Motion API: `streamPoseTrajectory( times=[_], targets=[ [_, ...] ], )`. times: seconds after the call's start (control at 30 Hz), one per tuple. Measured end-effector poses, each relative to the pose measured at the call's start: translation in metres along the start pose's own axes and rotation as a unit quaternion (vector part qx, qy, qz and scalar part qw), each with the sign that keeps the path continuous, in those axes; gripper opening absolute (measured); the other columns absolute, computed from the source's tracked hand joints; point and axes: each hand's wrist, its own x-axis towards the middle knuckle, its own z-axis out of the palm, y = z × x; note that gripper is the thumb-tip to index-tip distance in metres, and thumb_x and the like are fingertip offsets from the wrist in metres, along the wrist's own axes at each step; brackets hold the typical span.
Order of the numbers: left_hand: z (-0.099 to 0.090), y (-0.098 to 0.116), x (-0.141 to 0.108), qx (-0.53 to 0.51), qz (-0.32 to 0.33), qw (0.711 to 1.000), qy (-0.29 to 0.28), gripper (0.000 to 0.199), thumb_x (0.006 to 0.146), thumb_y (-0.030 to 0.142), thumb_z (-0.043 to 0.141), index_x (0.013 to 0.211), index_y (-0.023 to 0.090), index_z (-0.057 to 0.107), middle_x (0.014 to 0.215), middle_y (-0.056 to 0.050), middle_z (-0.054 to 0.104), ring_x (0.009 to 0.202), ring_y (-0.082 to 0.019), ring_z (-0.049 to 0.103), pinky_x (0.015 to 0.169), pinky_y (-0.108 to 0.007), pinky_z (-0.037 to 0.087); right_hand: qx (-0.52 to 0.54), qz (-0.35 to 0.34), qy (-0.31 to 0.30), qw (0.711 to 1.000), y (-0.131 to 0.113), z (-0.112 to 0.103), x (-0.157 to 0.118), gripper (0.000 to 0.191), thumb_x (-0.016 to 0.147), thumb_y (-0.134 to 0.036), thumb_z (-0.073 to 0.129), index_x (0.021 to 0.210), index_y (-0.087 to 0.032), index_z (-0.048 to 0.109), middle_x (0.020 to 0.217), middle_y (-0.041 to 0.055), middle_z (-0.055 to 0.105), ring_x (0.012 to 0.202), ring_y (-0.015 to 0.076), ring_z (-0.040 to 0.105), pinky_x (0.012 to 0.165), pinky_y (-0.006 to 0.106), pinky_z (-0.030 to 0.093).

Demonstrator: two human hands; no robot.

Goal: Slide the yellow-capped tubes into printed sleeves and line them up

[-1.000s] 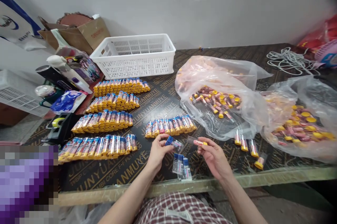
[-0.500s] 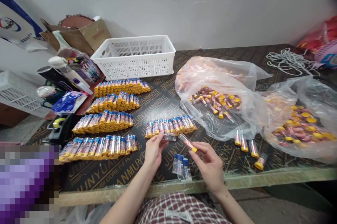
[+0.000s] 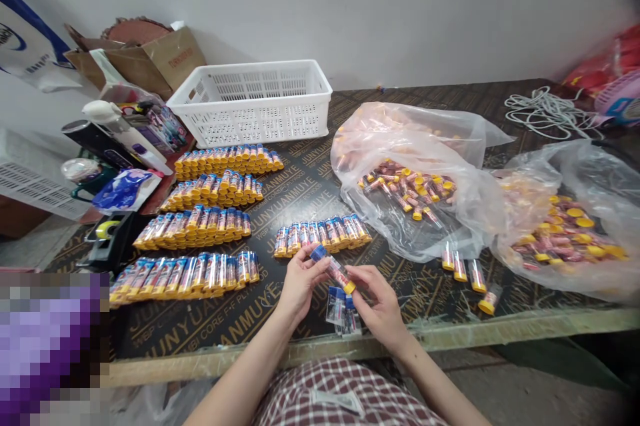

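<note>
Between my hands is a clear plastic tube (image 3: 339,274) with a red-and-white print and a yellow cap, tilted with the cap toward me. My right hand (image 3: 379,301) is closed on its capped end. At the upper end, my left hand (image 3: 301,284) pinches a clear sleeve with a blue band (image 3: 319,253), which meets the tube; how far it covers the tube I cannot tell. Several flat blue-banded sleeves (image 3: 342,313) lie below the hands on the table. Behind the hands stretches a row of tubes with blue tops and yellow caps (image 3: 323,234).
Stacked rows of finished-looking tubes (image 3: 193,229) lie left, near a tape dispenser (image 3: 113,239). A white basket (image 3: 250,106) stands behind. To the right are two plastic bags of tubes (image 3: 407,189) (image 3: 567,233), several loose tubes (image 3: 477,275) and a coiled cord (image 3: 550,111).
My hands have come together: the right hand has moved left with the tube, bringing it to the sleeve in my left hand. The sleeve's blue band now shows at the tube's upper end.
</note>
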Motion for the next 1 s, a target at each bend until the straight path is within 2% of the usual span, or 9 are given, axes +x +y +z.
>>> streamPoseTrajectory(
  times=[0.13, 0.2, 0.27, 0.37, 0.43, 0.57, 0.73, 1.0],
  targets=[
    [0.002, 0.0, -0.005, 0.045, -0.068, 0.994, -0.07, 0.043, 0.054, 0.029, 0.085, 0.086, 0.008, 0.067, 0.073, -0.006, 0.068, 0.063, -0.012, 0.062, 0.064, -0.023, 0.05, -0.058, -0.058, 0.008, 0.997, 0.002, -0.003, 0.007, 0.071, 0.074, -0.008, 0.055, 0.138, -0.029, 0.034, 0.131, 0.0099, 0.042, 0.121, 0.0269, 0.044, 0.1, 0.047, 0.04],
    [0.002, -0.001, -0.008, 0.066, -0.083, 0.99, -0.088, 0.039, 0.057, 0.032, 0.084, 0.083, 0.007, 0.068, 0.071, -0.006, 0.067, 0.063, -0.011, 0.061, 0.063, -0.022, 0.048, -0.046, -0.072, -0.024, 0.996, 0.001, -0.005, 0.012, 0.081, 0.069, -0.008, 0.056, 0.141, -0.028, 0.027, 0.143, 0.0101, 0.03, 0.131, 0.0302, 0.034, 0.104, 0.05, 0.037],
    [0.003, -0.003, -0.011, 0.077, -0.091, 0.987, -0.107, 0.038, 0.059, 0.033, 0.082, 0.083, 0.007, 0.069, 0.071, -0.006, 0.067, 0.062, -0.011, 0.06, 0.061, -0.022, 0.047, -0.021, -0.075, -0.068, 0.995, -0.001, -0.008, 0.016, 0.086, 0.065, -0.007, 0.055, 0.143, -0.027, 0.024, 0.148, 0.0095, 0.025, 0.133, 0.0305, 0.031, 0.104, 0.05, 0.037],
    [0.004, -0.005, -0.013, 0.082, -0.105, 0.983, -0.128, 0.038, 0.059, 0.033, 0.082, 0.086, 0.008, 0.07, 0.069, -0.004, 0.066, 0.057, -0.008, 0.055, 0.057, -0.021, 0.045, 0.021, -0.062, -0.118, 0.991, -0.002, -0.01, 0.018, 0.088, 0.063, -0.005, 0.052, 0.143, -0.026, 0.023, 0.143, 0.0089, 0.036, 0.128, 0.0273, 0.04, 0.104, 0.046, 0.038],
    [0.004, -0.006, -0.014, 0.078, -0.11, 0.982, -0.128, 0.037, 0.061, 0.034, 0.081, 0.085, 0.008, 0.071, 0.067, -0.003, 0.065, 0.054, -0.007, 0.053, 0.055, -0.019, 0.043, 0.043, -0.05, -0.131, 0.989, -0.002, -0.009, 0.018, 0.087, 0.063, -0.005, 0.051, 0.143, -0.026, 0.024, 0.138, 0.0082, 0.043, 0.124, 0.0256, 0.045, 0.105, 0.044, 0.038],
    [0.003, -0.004, -0.015, 0.055, -0.126, 0.982, -0.131, 0.034, 0.066, 0.04, 0.076, 0.078, 0.009, 0.07, 0.068, -0.005, 0.066, 0.057, -0.01, 0.057, 0.06, -0.023, 0.048, 0.097, -0.031, -0.114, 0.988, -0.001, -0.006, 0.017, 0.086, 0.062, -0.004, 0.051, 0.142, -0.026, 0.027, 0.136, 0.0085, 0.044, 0.124, 0.0252, 0.046, 0.104, 0.042, 0.04],
    [0.002, -0.002, -0.017, 0.045, -0.117, 0.983, -0.135, 0.033, 0.064, 0.035, 0.079, 0.083, 0.009, 0.07, 0.071, -0.005, 0.068, 0.06, -0.01, 0.06, 0.062, -0.023, 0.049, 0.154, -0.015, -0.099, 0.983, -0.002, -0.003, 0.016, 0.085, 0.064, -0.004, 0.053, 0.141, -0.027, 0.027, 0.136, 0.0094, 0.045, 0.123, 0.0251, 0.047, 0.102, 0.042, 0.042],
    [0.007, 0.001, -0.021, 0.037, -0.097, 0.987, -0.123, 0.032, 0.062, 0.033, 0.081, 0.079, 0.009, 0.07, 0.067, -0.005, 0.068, 0.059, -0.011, 0.06, 0.059, -0.021, 0.048, 0.209, -0.001, -0.081, 0.975, -0.005, 0.0, 0.017, 0.083, 0.065, -0.005, 0.056, 0.139, -0.027, 0.027, 0.135, 0.0099, 0.047, 0.121, 0.0247, 0.05, 0.101, 0.042, 0.043]
  ],
)
